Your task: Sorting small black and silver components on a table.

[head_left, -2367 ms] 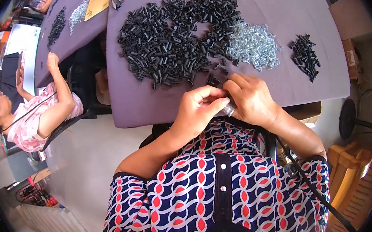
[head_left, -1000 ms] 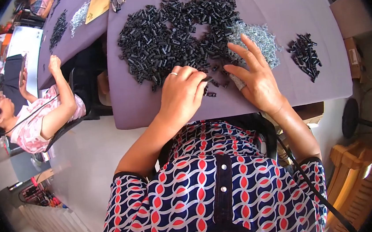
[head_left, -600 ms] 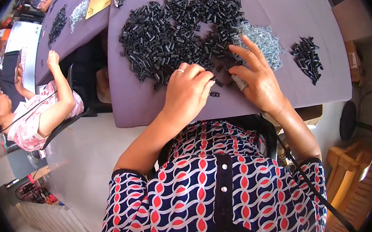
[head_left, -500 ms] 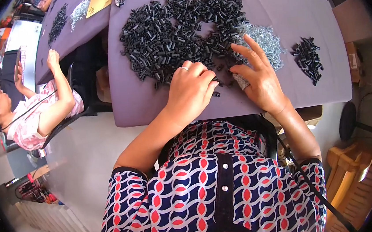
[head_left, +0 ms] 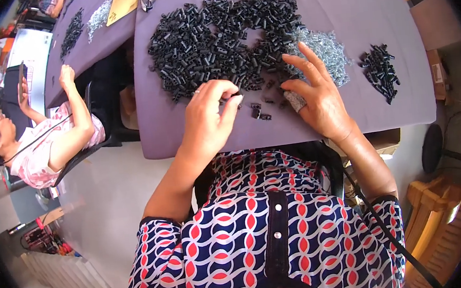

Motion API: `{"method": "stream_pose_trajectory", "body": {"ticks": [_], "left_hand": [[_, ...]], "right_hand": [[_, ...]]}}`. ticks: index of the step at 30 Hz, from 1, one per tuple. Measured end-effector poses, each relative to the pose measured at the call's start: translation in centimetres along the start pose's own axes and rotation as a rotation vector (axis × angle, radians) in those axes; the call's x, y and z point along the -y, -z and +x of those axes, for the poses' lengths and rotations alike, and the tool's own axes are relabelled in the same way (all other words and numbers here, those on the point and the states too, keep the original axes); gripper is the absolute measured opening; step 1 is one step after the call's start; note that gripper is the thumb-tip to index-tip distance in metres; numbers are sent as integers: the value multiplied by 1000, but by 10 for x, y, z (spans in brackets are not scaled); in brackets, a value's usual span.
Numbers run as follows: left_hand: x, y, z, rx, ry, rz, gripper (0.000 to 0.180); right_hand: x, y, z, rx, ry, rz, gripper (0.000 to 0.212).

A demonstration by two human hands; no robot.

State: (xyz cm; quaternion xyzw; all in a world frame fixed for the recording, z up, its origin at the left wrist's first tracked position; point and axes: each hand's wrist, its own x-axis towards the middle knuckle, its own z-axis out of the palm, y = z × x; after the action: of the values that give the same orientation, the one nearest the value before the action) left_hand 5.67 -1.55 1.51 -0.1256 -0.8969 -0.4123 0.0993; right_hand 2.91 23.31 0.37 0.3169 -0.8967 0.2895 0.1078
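Observation:
My left hand (head_left: pixel 209 113) is at the near edge of a big heap of small black tubular parts (head_left: pixel 190 54). Its thumb and index finger pinch one small black part (head_left: pixel 235 94); a ring is on one finger. To its right, my right hand (head_left: pixel 321 103) holds thumb and forefinger close together while the other fingers stretch forward. A grey wrap (head_left: pixel 294 100) covers its thumb. Whatever those two fingertips may hold is too small to make out. Beyond this hand lies a pile of small shiny metal pieces (head_left: pixel 324 53). A few black parts (head_left: pixel 260 111) lie between my hands.
A smaller group of black parts (head_left: pixel 380 73) lies on the right of the purple-covered table (head_left: pixel 349 2). At the left a seated person (head_left: pixel 37 133) works by another table with a yellow envelope (head_left: pixel 122 4). A yellow wooden chair (head_left: pixel 428 214) stands at lower right.
My left hand has moved left, away from my right hand, and its pinch now shows a black part. Loose black parts between the hands are uncovered. My right hand has barely shifted.

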Motion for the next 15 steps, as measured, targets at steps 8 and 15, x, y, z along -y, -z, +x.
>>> {"method": "stream_pose_trajectory", "body": {"ticks": [8,15], "left_hand": [[14,-2,-18,-12,254,-509,20],[9,4,-18,42,346,-593,19]], "right_hand": [[18,-20,31,40,142,23,19],[18,-31,46,91,67,-93,31]]}}
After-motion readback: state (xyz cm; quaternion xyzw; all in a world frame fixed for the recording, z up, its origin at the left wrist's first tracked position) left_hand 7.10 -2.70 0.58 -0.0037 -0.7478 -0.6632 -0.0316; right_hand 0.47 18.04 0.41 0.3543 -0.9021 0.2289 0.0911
